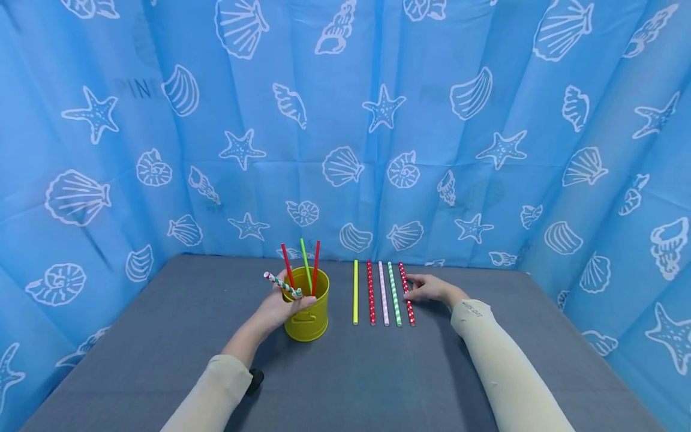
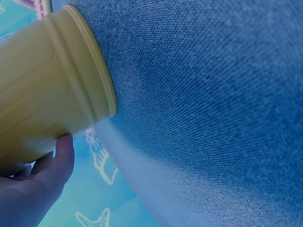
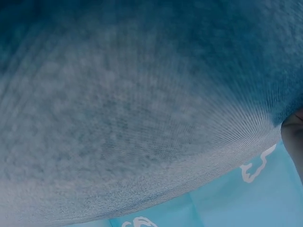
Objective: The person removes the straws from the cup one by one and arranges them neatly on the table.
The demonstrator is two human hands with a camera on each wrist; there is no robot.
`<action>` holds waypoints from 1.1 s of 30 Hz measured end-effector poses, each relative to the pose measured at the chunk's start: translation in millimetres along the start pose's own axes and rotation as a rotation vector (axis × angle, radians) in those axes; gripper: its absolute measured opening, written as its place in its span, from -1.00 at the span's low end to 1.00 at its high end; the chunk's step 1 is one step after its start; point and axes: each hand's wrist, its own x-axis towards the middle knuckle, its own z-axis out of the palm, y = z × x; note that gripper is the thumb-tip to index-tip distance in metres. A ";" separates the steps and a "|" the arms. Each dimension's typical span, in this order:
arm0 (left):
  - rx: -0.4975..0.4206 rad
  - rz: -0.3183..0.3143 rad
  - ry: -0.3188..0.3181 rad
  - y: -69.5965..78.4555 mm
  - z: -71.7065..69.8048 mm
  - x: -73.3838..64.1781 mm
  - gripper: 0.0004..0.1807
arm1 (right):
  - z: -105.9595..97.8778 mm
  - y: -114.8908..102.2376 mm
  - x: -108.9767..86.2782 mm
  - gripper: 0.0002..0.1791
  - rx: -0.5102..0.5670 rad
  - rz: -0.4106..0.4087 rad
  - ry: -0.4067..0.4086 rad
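Note:
A yellow metal bucket (image 1: pixel 306 321) stands on the table, and several paper straws lean in it: two red straws (image 1: pixel 316 264), a green straw (image 1: pixel 306 264) and patterned straws (image 1: pixel 281 285) tilted out to the left. My left hand (image 1: pixel 275 311) grips the bucket from its left side, thumb at the front rim; its fingers (image 2: pixel 64 153) lie along the bucket wall. Over on the right, a red white-dotted straw (image 1: pixel 409 312) lies at the end of a row. My right hand (image 1: pixel 432 288) has its thumb and finger on that straw's middle. Only an edge of this hand shows in the right wrist view.
Left of the dotted straw, side by side, lie a green-striped straw (image 1: pixel 395 297), a pale pink straw (image 1: pixel 384 294), another red dotted straw (image 1: pixel 370 294) and a yellow straw (image 1: pixel 355 294). A blue shell-print curtain (image 1: pixel 345 120) hangs behind the grey-covered table (image 1: pixel 367 378).

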 end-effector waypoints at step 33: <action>0.091 0.021 0.051 -2.5 5.7 2.0 0.04 | 6.4 -29.6 -55.7 -0.13 0.229 0.015 0.212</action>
